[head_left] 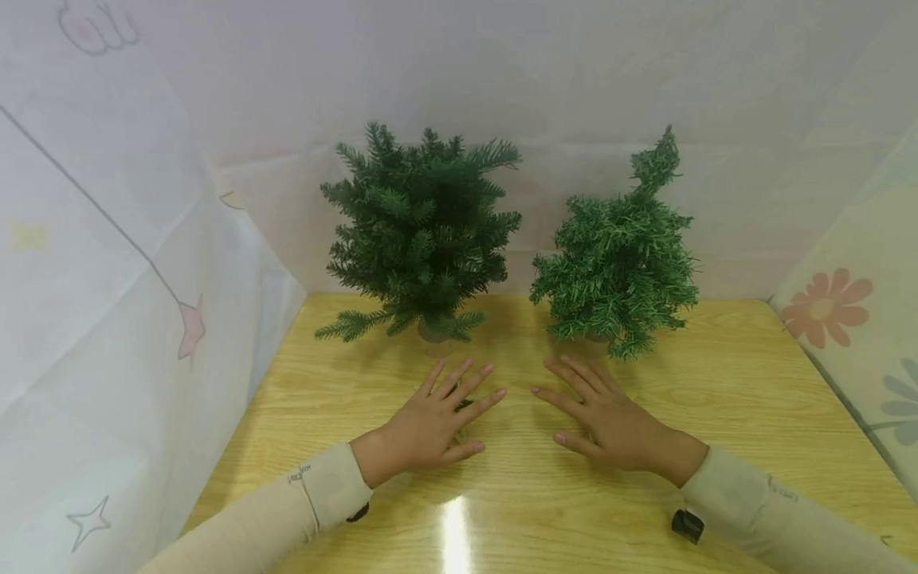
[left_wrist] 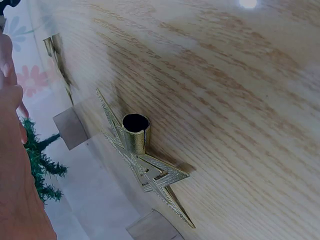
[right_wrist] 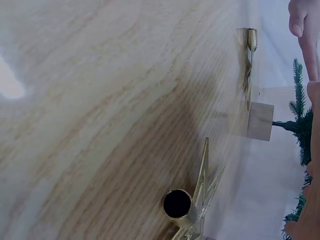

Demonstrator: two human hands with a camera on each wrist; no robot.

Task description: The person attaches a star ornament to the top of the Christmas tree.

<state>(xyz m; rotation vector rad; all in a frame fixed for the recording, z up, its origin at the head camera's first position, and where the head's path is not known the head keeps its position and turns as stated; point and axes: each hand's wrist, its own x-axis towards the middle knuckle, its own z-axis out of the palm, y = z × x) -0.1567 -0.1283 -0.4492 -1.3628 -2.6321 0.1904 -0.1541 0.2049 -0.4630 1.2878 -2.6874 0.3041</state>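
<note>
My left hand [head_left: 427, 428] is spread with straight fingers above a gold star tree topper [left_wrist: 144, 167], which lies on the table with its round hollow socket facing up. Most of that star is hidden by the hand in the head view. My right hand [head_left: 622, 428], fingers also straight and apart, is over a second gold star topper [right_wrist: 202, 192] with a similar socket. Neither hand holds anything. Behind the left hand stands a dark green small artificial Christmas tree [head_left: 423, 223]; behind the right, a lighter green one [head_left: 620, 263] with a bent tip.
Each tree stands on a short round base, like the base [left_wrist: 71, 128] in the left wrist view. The wood-grain table [head_left: 516, 510] reflects a bright light near its front. Pale printed cloth [head_left: 545, 80] hangs at the back and both sides.
</note>
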